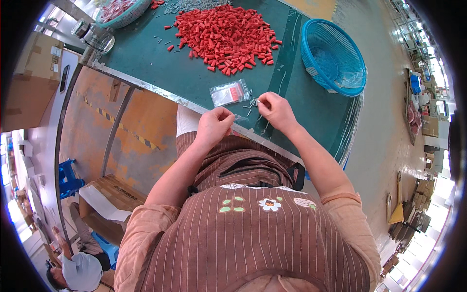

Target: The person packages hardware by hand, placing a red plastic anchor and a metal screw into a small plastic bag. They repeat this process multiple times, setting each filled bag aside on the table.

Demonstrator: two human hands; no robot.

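Note:
My left hand [213,127] is closed in a pinch at the table's near edge, with a small clear plastic bag [239,118] at its fingertips. My right hand [278,113] has its fingers pressed together beside a few small silver screws [252,103]; what lies between the fingertips is hidden. Just beyond both hands rests a clear zip bag [228,93] with a white card and something red inside. A big heap of red plastic plugs [226,36] spreads over the green tabletop [146,58] farther back.
A blue plastic basket [333,57] stands at the right, with clear plastic in it. Behind the red heap lies a pile of screws [194,5]. A basket of packets [121,10] and a glass jar [99,40] sit far left. Below left are a cardboard box [104,209] and a seated person [82,270].

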